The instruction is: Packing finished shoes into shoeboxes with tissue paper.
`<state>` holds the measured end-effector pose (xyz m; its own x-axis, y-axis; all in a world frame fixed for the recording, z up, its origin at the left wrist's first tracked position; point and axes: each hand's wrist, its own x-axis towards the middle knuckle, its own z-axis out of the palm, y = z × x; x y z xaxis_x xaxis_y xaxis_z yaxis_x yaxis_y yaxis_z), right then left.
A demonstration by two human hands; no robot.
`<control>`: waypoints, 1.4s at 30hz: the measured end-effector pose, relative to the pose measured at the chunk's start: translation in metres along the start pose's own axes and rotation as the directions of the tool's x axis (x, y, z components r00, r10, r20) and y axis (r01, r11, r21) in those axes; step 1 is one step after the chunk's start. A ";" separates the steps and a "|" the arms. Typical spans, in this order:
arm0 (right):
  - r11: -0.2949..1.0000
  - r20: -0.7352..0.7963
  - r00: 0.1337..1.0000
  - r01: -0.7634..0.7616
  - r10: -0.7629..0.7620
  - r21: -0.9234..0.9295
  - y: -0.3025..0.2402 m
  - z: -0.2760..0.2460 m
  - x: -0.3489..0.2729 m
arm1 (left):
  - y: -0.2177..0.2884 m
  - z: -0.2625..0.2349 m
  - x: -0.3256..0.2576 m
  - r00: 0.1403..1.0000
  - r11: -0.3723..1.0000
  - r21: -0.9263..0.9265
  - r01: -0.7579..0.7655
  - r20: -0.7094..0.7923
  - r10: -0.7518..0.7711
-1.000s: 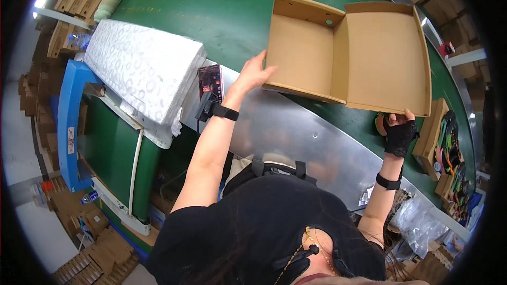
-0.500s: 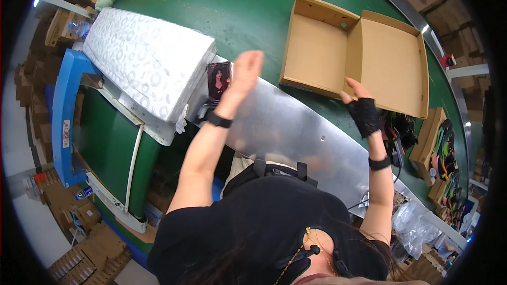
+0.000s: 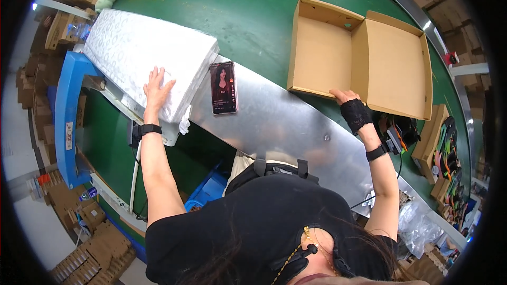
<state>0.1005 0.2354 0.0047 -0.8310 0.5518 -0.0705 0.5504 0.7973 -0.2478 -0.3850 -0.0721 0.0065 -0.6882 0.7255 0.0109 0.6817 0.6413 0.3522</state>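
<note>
My left hand (image 3: 157, 93) lies with spread fingers on a thick stack of white patterned wrapping paper (image 3: 132, 42), near its front edge. It holds nothing. To the right, my right hand (image 3: 353, 108), in a black fingerless glove, has its fingers bent over the near wall of an open brown cardboard box (image 3: 323, 47). The thumb is hidden. Nothing lies inside the box, and its lid (image 3: 398, 66) is folded back to the right. Both wrists carry black straps with small devices.
A phone (image 3: 224, 87) with a lit screen lies on the metal strip (image 3: 280, 111) between the hands. Beneath is a green table (image 3: 248, 10). A blue frame (image 3: 66, 116) stands at left. Cardboard trays with colourful items (image 3: 446, 148) and clear plastic (image 3: 417, 227) are at right.
My left hand has swung left from above the phone onto the paper stack. My right hand has closed from an open pose onto the box's near wall, and the box has shifted slightly right.
</note>
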 end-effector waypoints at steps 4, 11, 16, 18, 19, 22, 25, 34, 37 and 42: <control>1.000 -0.001 1.000 -0.011 0.011 0.017 -0.006 -0.003 -0.006 | -0.008 0.010 0.001 0.994 0.999 0.044 -0.001 -0.107 0.006; 0.998 0.039 0.999 -0.002 0.000 0.070 -0.009 -0.012 -0.002 | 0.023 -0.051 0.016 0.869 0.992 -0.069 0.102 -0.480 -0.122; 0.998 0.019 0.999 0.037 -0.038 0.047 -0.002 -0.002 0.003 | 0.110 -0.169 0.015 0.679 0.969 -0.211 -0.131 -0.731 -0.067; 0.987 0.034 0.999 0.019 -0.024 0.157 -0.005 -0.012 0.005 | 0.175 -0.193 -0.001 0.883 0.636 -0.710 -0.302 -0.460 -0.094; 0.965 0.047 0.999 0.002 -0.015 0.262 -0.010 -0.023 0.004 | 0.216 -0.197 -0.012 0.913 0.593 -0.742 -0.313 -0.408 -0.028; 0.871 -0.186 0.969 0.228 -0.161 0.435 -0.058 -0.082 0.006 | 0.297 -0.183 -0.015 0.641 0.734 -0.090 -0.673 -0.565 0.519; 0.790 -0.268 0.943 0.316 -0.199 0.525 -0.115 -0.164 -0.004 | 0.376 -0.155 -0.016 0.510 0.657 0.138 -0.741 -0.520 0.685; 0.412 -0.358 0.493 0.000 0.793 0.911 0.045 -0.140 0.025 | 0.506 -0.026 0.000 0.469 0.364 -0.302 -0.881 -0.458 0.755; 0.278 -0.286 0.086 0.095 0.954 0.956 0.138 -0.131 0.001 | 0.472 0.023 0.016 0.421 0.446 0.047 -0.894 -0.252 0.871; 0.093 -0.118 -0.171 -0.150 0.978 0.984 0.208 -0.149 -0.075 | 0.398 0.066 0.027 0.555 0.493 0.283 -0.823 0.214 0.804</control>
<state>0.2890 0.3965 0.1021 0.6897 0.7147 -0.1160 0.0963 -0.2493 -0.9636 -0.1158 0.2194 0.0854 0.2192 0.9716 0.0893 0.9725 -0.2102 -0.1001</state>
